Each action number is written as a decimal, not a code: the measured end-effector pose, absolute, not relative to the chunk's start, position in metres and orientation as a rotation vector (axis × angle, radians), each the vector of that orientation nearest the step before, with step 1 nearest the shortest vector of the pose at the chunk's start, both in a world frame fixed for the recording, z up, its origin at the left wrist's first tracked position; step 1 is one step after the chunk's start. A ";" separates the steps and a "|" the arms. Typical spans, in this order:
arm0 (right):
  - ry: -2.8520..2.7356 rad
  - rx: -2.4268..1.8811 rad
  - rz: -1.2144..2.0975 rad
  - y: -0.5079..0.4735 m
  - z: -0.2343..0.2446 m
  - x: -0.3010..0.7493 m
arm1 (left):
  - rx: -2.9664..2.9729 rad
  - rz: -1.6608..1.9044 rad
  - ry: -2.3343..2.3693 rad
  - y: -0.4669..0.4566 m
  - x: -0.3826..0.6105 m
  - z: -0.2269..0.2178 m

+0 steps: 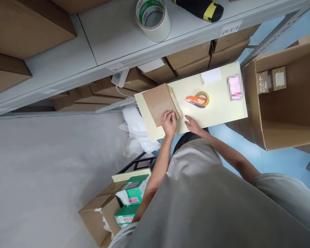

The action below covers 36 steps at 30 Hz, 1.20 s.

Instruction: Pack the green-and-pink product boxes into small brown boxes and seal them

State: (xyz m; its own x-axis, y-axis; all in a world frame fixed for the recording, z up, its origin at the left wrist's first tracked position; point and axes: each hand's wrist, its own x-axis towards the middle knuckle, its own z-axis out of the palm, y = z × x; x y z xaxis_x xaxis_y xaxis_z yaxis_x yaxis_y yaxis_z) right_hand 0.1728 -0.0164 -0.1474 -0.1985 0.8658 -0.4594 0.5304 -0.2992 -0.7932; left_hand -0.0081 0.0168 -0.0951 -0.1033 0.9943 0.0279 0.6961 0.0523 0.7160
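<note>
A stack of flat brown cardboard [157, 101] lies on the left part of a pale yellow tabletop [217, 110], its layered edges facing right. My left hand [168, 123] rests at the stack's near right corner, fingers loosely bent over the top sheet with the thumb apart. Just right of that corner, my right hand [193, 124] hovers at the table's near edge, its fingers extended toward the stack and nothing visible in them. Beyond my right hand lies an orange tool [196, 100] against a roll of tape [208, 98].
White paper [211, 75] and a blurred pink item [235, 88] lie farther right. A large open carton [258, 113] stands beside the table. Overhead, a grey shelf [113, 38] carries a wide tape roll [157, 31]. Green boxes [127, 213] sit low behind my left arm.
</note>
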 end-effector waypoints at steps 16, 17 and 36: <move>-1.312 -1.649 1.683 0.002 -0.178 0.130 | 1.772 0.749 1.728 0.011 -0.016 -0.106; -1.341 -1.645 1.670 0.001 -0.176 0.129 | 1.773 0.728 1.738 0.011 -0.015 -0.106; -1.712 -2.118 1.001 0.056 -0.117 0.233 | 1.736 0.581 1.701 0.032 0.033 -0.083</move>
